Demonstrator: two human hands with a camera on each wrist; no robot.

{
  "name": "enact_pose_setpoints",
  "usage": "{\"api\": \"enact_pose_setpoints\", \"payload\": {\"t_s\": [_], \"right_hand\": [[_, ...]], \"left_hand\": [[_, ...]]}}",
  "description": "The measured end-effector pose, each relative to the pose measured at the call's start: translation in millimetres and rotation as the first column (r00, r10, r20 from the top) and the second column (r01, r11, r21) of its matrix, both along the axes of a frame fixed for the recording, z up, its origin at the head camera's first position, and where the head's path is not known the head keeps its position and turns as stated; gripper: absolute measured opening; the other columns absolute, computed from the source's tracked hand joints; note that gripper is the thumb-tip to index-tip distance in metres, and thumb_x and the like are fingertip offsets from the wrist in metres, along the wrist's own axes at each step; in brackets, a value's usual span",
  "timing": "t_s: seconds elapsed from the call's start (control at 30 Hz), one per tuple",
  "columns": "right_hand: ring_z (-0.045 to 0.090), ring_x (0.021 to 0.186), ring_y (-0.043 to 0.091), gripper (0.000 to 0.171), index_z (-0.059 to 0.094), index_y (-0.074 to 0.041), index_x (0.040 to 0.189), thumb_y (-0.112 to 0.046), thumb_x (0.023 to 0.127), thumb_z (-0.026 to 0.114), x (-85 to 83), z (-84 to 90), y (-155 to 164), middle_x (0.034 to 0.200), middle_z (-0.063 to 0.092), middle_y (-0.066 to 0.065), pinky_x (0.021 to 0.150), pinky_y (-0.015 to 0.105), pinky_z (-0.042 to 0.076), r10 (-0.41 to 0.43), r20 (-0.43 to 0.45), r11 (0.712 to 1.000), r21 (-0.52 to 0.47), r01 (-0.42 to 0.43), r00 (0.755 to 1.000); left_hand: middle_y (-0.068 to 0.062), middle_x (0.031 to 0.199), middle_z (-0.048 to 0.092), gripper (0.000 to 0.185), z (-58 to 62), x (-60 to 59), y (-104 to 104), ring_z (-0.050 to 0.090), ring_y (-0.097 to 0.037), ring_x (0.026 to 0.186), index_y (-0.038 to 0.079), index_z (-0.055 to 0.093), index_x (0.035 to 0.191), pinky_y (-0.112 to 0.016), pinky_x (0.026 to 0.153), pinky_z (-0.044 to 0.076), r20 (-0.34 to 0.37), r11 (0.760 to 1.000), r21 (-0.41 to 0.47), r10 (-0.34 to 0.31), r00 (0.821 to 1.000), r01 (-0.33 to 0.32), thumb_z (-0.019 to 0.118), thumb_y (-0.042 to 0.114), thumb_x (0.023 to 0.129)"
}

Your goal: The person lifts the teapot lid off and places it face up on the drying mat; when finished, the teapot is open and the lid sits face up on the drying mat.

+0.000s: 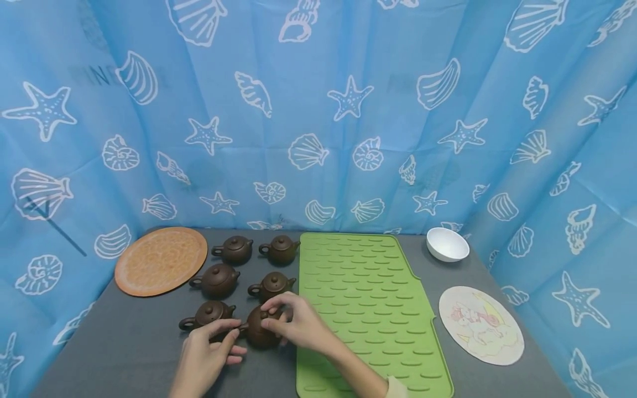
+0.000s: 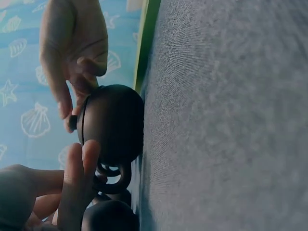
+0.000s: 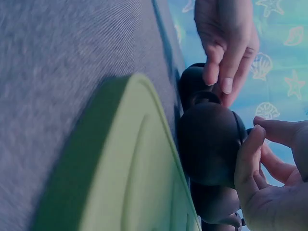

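Note:
A dark brown teapot (image 1: 261, 333) stands on the grey cloth at the front, handle to the left, lid on. My left hand (image 1: 206, 354) pinches at its handle (image 2: 124, 180) with thumb and index finger. From the right, my right hand (image 1: 298, 323) holds the same teapot at the top, its thumb and index fingertips around the lid knob (image 3: 249, 132). The teapot's round body (image 3: 209, 144) fills the middle of the right wrist view. Just left of it is another brown teapot (image 1: 210, 313), partly behind my left hand.
More brown teapots (image 1: 219, 282) stand behind in two columns. A green ridged mat (image 1: 363, 309) lies to their right, an orange-brown round mat (image 1: 161, 261) at the back left. Far right are a white bowl (image 1: 448, 245) and a round pictured mat (image 1: 481, 325). Blue shell-print curtains (image 1: 308, 110) surround the table.

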State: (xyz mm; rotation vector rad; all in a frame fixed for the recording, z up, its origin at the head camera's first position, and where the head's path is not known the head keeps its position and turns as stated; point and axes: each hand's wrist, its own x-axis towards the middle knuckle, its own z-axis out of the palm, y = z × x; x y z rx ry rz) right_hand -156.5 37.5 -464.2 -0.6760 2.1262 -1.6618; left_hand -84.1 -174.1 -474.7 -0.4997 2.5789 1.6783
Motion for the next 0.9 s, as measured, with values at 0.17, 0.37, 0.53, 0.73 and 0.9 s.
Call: {"api": "enact_pose_setpoints", "payload": {"t_s": [0.17, 0.37, 0.53, 0.73, 0.9], "right_hand": [[0.058, 0.054, 0.008, 0.018, 0.077, -0.004, 0.115, -0.013, 0.099, 0.079, -2.2, -1.1, -2, 0.107, 0.064, 0.011, 0.047, 0.029, 0.058, -0.015, -0.034, 1.000, 0.019, 0.015, 0.999], [0.055, 0.051, 0.005, 0.014, 0.077, -0.006, 0.113, -0.013, 0.101, 0.077, -2.6, -1.9, -1, 0.104, 0.063, 0.007, 0.044, 0.020, 0.051, -0.012, -0.054, 0.999, 0.031, 0.014, 0.998], [0.054, 0.051, 0.003, 0.012, 0.076, -0.008, 0.113, -0.013, 0.102, 0.076, -2.0, -2.2, -1, 0.104, 0.062, 0.004, 0.044, 0.019, 0.051, -0.017, -0.076, 0.999, 0.025, 0.019, 0.997], [0.053, 0.053, 0.000, 0.015, 0.073, -0.007, 0.118, -0.016, 0.106, 0.072, 0.2, 0.6, 5, 0.113, 0.060, 0.016, 0.047, 0.022, 0.054, -0.004, -0.136, 1.000, 0.013, 0.006, 0.991], [0.054, 0.060, -0.001, 0.017, 0.065, -0.011, 0.125, -0.021, 0.110, 0.065, 3.3, 9.4, 17, 0.124, 0.052, 0.019, 0.052, 0.029, 0.060, 0.016, -0.172, 1.000, 0.020, -0.013, 0.985]], "left_hand": [[-0.036, 0.133, 0.070, 0.026, -1.2, -2.3, 2, 0.082, -0.024, 0.070, -0.005, 0.074, 0.126, -0.028, 0.060, 0.066, -0.015, 1.000, 0.013, 0.001, 1.000, -0.001, 0.072, -0.003, 0.100], [-0.038, 0.134, 0.069, 0.023, -3.1, -4.8, 4, 0.082, -0.023, 0.069, -0.005, 0.075, 0.123, -0.027, 0.059, 0.066, -0.030, 1.000, 0.011, 0.005, 1.000, -0.005, 0.072, -0.003, 0.100], [-0.037, 0.130, 0.071, 0.022, -4.1, -7.5, 5, 0.082, -0.023, 0.070, -0.006, 0.074, 0.122, -0.027, 0.060, 0.066, -0.026, 1.000, 0.012, 0.008, 1.000, -0.007, 0.071, -0.004, 0.100], [-0.035, 0.127, 0.073, 0.021, -5.1, -8.2, 5, 0.082, -0.022, 0.068, -0.005, 0.075, 0.120, -0.028, 0.060, 0.066, -0.016, 1.000, 0.016, 0.015, 1.000, -0.014, 0.072, -0.004, 0.100], [-0.034, 0.126, 0.073, 0.021, -5.4, -7.5, 4, 0.081, -0.022, 0.068, -0.004, 0.076, 0.120, -0.028, 0.060, 0.066, -0.014, 1.000, 0.012, 0.022, 1.000, -0.022, 0.073, -0.004, 0.099]]}}
